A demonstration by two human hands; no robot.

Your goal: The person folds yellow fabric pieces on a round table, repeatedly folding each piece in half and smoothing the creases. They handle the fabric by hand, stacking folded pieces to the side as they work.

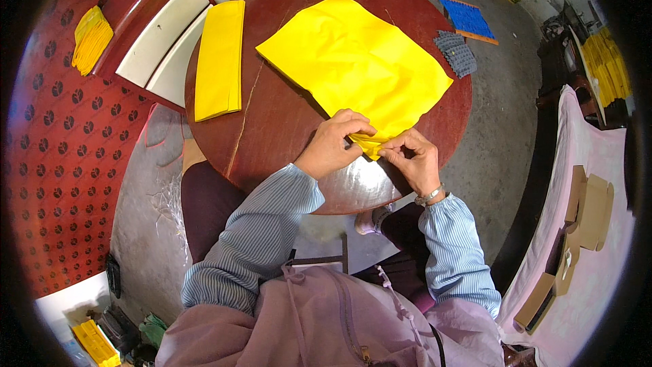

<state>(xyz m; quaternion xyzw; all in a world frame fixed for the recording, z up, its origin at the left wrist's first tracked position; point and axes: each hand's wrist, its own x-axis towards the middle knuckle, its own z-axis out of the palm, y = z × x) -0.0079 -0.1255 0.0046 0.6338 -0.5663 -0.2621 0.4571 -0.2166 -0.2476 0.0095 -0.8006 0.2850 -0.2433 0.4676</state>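
Observation:
A large yellow fabric piece (356,61) lies spread and slightly rumpled on the round red-brown table (285,143). Its near corner is gathered between my two hands close to the table's front edge. My left hand (333,143) pinches the left side of that corner, fingers curled over the cloth. On the other side, my right hand (413,158) grips the edge between thumb and fingertips. The gathered bit is partly hidden by my fingers. A folded stack of yellow fabric (219,61) rests on the table's left side.
Behind the table at left stand white-fronted drawers (163,37). Right of the table are a grey textured mat (455,53) and a blue mat (468,19). A pink-covered surface (591,278) at right holds open cardboard boxes (584,214). Yellow bundles (93,39) lie on the red patterned covering.

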